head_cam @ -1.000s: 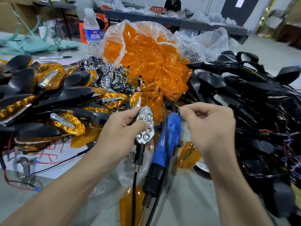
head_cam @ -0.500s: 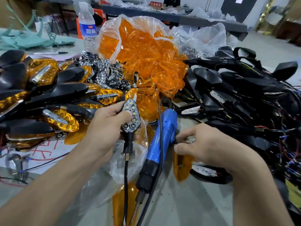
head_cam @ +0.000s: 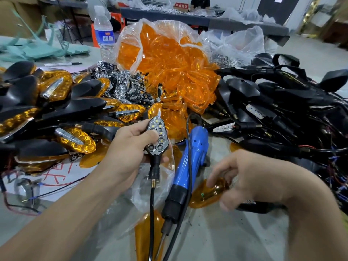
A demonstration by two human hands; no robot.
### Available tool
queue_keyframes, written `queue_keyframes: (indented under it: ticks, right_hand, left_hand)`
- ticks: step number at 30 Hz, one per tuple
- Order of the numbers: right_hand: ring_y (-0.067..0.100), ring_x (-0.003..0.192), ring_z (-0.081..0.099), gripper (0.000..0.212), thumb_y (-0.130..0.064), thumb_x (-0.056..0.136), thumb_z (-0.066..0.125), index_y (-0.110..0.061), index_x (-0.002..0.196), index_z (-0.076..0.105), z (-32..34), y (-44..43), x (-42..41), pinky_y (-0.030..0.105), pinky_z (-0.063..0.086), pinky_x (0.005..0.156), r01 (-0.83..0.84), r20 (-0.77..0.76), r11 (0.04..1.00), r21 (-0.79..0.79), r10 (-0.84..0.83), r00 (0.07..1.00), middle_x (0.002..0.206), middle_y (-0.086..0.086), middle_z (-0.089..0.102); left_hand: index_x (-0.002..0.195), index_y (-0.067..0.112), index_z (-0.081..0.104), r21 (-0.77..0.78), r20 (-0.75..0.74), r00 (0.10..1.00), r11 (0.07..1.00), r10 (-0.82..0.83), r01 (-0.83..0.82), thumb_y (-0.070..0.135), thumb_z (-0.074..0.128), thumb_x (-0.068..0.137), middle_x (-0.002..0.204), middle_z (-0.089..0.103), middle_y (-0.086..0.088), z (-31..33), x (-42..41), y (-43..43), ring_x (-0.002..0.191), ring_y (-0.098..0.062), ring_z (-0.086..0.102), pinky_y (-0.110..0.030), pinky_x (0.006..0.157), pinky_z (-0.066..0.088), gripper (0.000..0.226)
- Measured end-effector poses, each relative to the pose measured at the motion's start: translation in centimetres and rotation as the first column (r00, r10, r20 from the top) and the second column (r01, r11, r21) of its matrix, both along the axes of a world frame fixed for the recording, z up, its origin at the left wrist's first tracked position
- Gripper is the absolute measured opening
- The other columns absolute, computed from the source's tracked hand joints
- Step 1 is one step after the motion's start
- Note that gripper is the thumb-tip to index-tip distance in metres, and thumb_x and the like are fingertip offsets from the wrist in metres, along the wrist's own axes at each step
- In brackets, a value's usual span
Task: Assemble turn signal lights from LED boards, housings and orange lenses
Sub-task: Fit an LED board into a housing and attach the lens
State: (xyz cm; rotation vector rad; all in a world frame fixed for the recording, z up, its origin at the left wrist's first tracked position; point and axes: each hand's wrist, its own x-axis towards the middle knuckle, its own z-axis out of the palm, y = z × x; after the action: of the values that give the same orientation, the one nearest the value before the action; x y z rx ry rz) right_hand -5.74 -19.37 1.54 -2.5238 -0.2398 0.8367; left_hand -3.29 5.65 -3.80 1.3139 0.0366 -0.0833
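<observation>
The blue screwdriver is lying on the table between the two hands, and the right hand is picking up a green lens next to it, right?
Nearly. The head view shows the blue screwdriver lying between the left hand and right hand, but the lens the right hand reaches is orange, not green.

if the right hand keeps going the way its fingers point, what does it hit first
The right hand points left and slightly down, its fingertips already at a loose orange lens on the table. That lens comes first; past it lies the blue electric screwdriver. Depth is hard to judge, so actual contact is uncertain.
</observation>
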Motion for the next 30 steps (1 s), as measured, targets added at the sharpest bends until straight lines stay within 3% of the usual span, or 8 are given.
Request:
queue_keyframes:
  ticks: [2,5,10,14,16,20,25,30]
  right_hand:
    - [0.009,0.064,0.068,0.051,-0.042,0.043,0.086,-0.057,0.09,0.072,-0.4,0.5,0.1,0.023,0.057,0.058,-0.071,-0.036,0.992,-0.106,0.068,0.997,0.083,-0.011,0.071]
    - [0.005,0.063,0.065,0.036,-0.021,0.063,0.091,-0.05,0.077,0.075,-1.0,1.6,0.7,0.021,0.053,0.056,-0.01,0.052,0.995,-0.097,0.015,0.999,0.072,-0.012,0.07]
    - [0.024,0.07,0.065,0.016,-0.021,0.073,0.091,-0.03,0.079,0.079,-0.3,-1.5,0.4,0.038,0.052,0.071,0.123,0.209,0.952,0.279,-0.186,0.96,0.079,0.005,0.077]
    - [0.017,0.06,0.061,0.018,-0.031,0.088,0.079,-0.018,0.076,0.075,0.3,0.4,0.7,0.021,0.048,0.055,0.15,0.249,0.722,0.676,-0.415,0.875,0.068,0.006,0.072]
    - [0.016,0.059,0.065,0.027,-0.026,0.101,0.064,-0.014,0.078,0.071,-0.1,3.4,0.6,0.024,0.051,0.055,0.158,0.21,0.634,0.757,-0.465,0.86,0.07,0.008,0.073]
    - [0.015,0.054,0.065,0.008,-0.025,0.105,0.057,-0.023,0.104,0.065,-1.6,8.8,-0.4,0.024,0.049,0.049,0.229,0.034,0.467,0.854,-0.49,0.871,0.074,0.011,0.072]
    - [-0.008,0.069,0.061,0.006,-0.035,0.101,0.054,-0.039,0.102,0.059,-4.8,11.7,-0.8,0.006,0.045,0.061,0.075,0.573,0.707,0.703,-0.626,0.529,0.083,-0.031,0.064]
    - [-0.002,0.089,0.068,0.018,-0.031,0.099,0.067,-0.038,0.115,0.063,-6.0,12.1,0.0,0.021,0.056,0.073,0.112,0.513,0.695,0.711,-0.621,0.593,0.098,-0.029,0.067]
  left_hand:
    - [0.124,0.0,0.068,-0.007,-0.001,1.0,1.0,0.0,0.0,-0.003,0.048,0.105,0.088,0.076,-0.017,0.0,-0.1,0.0,0.078,-0.027,0.075,-0.034,0.057,0.06,0.028]
    - [0.124,0.0,0.068,0.009,0.003,1.0,1.0,0.002,-0.002,-0.002,0.048,0.105,0.086,0.076,-0.015,0.0,-0.1,-0.2,0.076,-0.026,0.075,-0.034,0.058,0.06,0.027]
    - [0.125,0.0,0.068,0.023,0.015,1.0,1.0,0.013,-0.014,0.001,0.05,0.105,0.088,0.076,-0.015,0.0,-0.2,-0.1,0.077,-0.026,0.074,-0.034,0.058,0.06,0.027]
    - [0.125,0.001,0.068,0.044,0.047,0.999,0.999,0.018,-0.02,0.002,0.052,0.105,0.09,0.075,-0.02,-0.3,0.0,0.0,0.073,-0.029,0.072,-0.035,0.06,0.059,0.027]
    - [0.123,0.009,0.073,0.095,0.1,0.995,0.995,0.011,-0.02,0.006,0.055,0.103,0.095,0.077,-0.016,-0.4,0.0,0.0,0.078,-0.029,0.072,-0.041,0.066,0.059,0.027]
    - [0.105,0.026,0.081,0.191,0.206,0.979,0.98,0.012,-0.052,0.024,0.064,0.101,0.1,0.08,-0.001,-0.3,-0.1,0.0,0.095,-0.017,0.074,-0.044,0.088,0.053,0.017]
    - [0.11,0.029,0.08,0.162,0.201,0.978,0.982,0.061,-0.094,0.021,0.059,0.104,0.102,0.081,-0.002,-0.2,-0.1,0.2,0.093,-0.014,0.076,-0.026,0.073,0.059,0.023]
    - [0.111,0.026,0.08,0.16,0.165,0.978,0.975,0.126,-0.153,0.014,0.056,0.105,0.103,0.081,-0.003,-0.5,0.0,0.2,0.099,-0.022,0.077,-0.036,0.082,0.064,0.028]
